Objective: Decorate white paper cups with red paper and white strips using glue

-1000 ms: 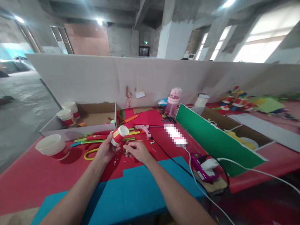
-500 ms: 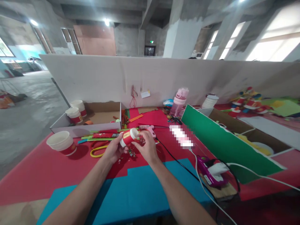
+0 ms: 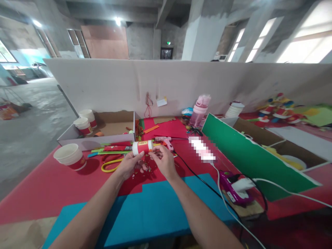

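Observation:
A paper cup [image 3: 143,147] with a red band and a gold label lies on its side in the air above the red table. My left hand [image 3: 131,165] holds it from below and the left, thumb on the band. At the cup's right end, the fingers of my right hand [image 3: 163,159] are pinched together; what they hold is too small to tell. Scissors with yellow handles [image 3: 111,165] lie left of my left hand. Behind my right hand is a pink glue gun [image 3: 164,140]. Small scraps [image 3: 147,169] lie beneath the hands.
Stacked cups [image 3: 70,156] stand at the left, before a cardboard box [image 3: 95,141] holding more cups. A green-sided box [image 3: 243,155], a purple power strip [image 3: 234,192] and cables are on the right. A pink bottle [image 3: 199,112] stands behind. Blue sheets [image 3: 166,211] cover the front.
The cup has turned from a tilt to nearly level, its label now facing up. Both hands remain at it, and my right hand has shifted slightly.

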A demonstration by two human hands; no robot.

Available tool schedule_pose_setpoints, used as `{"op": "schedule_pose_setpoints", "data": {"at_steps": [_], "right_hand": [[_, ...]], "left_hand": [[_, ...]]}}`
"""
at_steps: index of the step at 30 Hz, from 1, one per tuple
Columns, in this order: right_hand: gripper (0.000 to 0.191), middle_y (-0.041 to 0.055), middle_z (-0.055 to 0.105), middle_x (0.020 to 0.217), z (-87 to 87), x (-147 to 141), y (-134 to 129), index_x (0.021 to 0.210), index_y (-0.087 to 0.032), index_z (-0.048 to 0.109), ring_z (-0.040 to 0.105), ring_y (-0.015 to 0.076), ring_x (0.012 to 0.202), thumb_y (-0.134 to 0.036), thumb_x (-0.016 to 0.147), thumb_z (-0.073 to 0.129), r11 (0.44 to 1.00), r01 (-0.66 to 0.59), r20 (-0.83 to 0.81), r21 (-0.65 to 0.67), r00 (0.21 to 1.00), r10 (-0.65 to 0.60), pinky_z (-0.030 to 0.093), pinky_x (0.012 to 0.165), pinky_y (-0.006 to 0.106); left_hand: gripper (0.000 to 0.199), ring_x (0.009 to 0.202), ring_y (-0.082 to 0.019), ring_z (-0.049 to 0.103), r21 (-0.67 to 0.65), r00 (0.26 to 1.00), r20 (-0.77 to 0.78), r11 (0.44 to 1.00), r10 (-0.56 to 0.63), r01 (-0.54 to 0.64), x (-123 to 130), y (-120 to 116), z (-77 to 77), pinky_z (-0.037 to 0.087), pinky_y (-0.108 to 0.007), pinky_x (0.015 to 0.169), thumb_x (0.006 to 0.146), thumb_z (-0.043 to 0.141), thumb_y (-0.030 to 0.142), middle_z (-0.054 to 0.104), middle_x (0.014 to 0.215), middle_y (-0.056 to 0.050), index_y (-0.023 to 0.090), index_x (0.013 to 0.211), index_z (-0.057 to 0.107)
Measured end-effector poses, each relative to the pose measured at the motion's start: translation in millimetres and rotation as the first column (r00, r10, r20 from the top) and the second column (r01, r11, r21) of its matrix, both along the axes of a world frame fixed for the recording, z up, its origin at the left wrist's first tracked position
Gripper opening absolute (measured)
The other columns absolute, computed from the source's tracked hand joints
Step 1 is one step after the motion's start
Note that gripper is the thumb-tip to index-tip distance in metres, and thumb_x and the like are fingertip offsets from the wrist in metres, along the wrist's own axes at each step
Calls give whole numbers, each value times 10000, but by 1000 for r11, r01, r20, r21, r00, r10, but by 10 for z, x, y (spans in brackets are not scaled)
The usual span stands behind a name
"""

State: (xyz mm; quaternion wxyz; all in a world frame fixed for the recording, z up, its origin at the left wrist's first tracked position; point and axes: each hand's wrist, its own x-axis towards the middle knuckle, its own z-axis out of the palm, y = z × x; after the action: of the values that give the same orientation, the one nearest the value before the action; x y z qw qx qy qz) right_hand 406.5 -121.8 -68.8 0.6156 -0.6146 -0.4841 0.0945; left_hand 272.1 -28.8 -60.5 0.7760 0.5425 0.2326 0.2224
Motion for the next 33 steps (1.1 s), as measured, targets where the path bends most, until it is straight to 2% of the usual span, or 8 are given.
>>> {"op": "schedule_pose_setpoints", "data": {"at_steps": [4, 8, 11, 15, 20, 26, 30, 33], "right_hand": [[202, 18, 626, 756, -39, 26, 30, 790, -212, 533, 652, 158, 624, -384, 798, 639, 999, -17, -69, -35, 998, 14, 528, 553, 256], [133, 17, 635, 728, -48, 50, 53, 785, -209, 544, 680, 167, 656, -331, 829, 573, 997, -65, -107, -43, 992, 60, 548, 596, 267], [105, 24, 649, 756, -41, 47, 57, 825, -203, 552, 679, 164, 679, -301, 799, 580, 996, -78, -106, -51, 992, 72, 549, 596, 261], [178, 6, 629, 700, -45, 49, 56, 791, -203, 528, 632, 145, 586, -332, 744, 641, 993, -2, -54, -114, 999, -4, 506, 520, 235], [73, -5, 594, 645, -59, 53, 59, 764, -205, 509, 591, 136, 566, -259, 766, 558, 993, 41, 39, -114, 999, -37, 458, 521, 221], [100, -36, 504, 565, -98, 20, 62, 721, -213, 453, 502, 131, 512, -174, 689, 539, 954, 241, 217, -177, 955, -201, 340, 486, 215], [136, -26, 508, 577, -147, 74, 59, 725, -216, 445, 510, 144, 530, -126, 663, 527, 942, 264, 223, -207, 950, -218, 334, 490, 218], [172, -17, 520, 586, -124, 123, 66, 733, -214, 477, 531, 154, 544, -57, 666, 456, 954, 241, 212, -178, 956, -202, 369, 513, 228]], "left_hand": [[416, 382, -185, 594, 62, 998, -50, 997, -42, 46, -6, 4, -8, 452, -238, 374, 770, 676, 441, 617, 456, -32, 112, 1017, 614], [458, 369, -195, 591, 197, 997, -75, 980, -3, 18, -5, 35, -3, 453, -249, 384, 794, 642, 459, 635, 454, -47, 102, 1077, 595], [436, 367, -196, 590, 267, 994, -97, 963, 48, -21, 5, 35, -3, 464, -259, 394, 805, 622, 466, 641, 456, -47, 103, 1046, 600], [384, 366, -210, 596, 344, 987, -126, 938, 96, -47, 35, 4, -31, 467, -267, 387, 799, 625, 455, 634, 440, -37, 119, 985, 610], [290, 355, -211, 590, 394, 984, -130, 917, 124, -63, 62, -26, -55, 452, -261, 376, 799, 624, 437, 630, 430, -33, 155, 864, 607], [308, 352, -191, 583, 521, 971, -169, 852, 168, -57, 100, -135, -65, 426, -231, 363, 811, 599, 441, 606, 400, -21, 149, 715, 611], [337, 356, -187, 587, 611, 962, -170, 789, 213, -66, 140, -184, -104, 431, -227, 358, 832, 555, 454, 603, 409, -14, 139, 725, 610], [328, 359, -185, 588, 583, 960, -111, 799, 256, -146, 161, -160, -104, 419, -220, 354, 805, 591, 458, 603, 418, -9, 133, 777, 626]]}}
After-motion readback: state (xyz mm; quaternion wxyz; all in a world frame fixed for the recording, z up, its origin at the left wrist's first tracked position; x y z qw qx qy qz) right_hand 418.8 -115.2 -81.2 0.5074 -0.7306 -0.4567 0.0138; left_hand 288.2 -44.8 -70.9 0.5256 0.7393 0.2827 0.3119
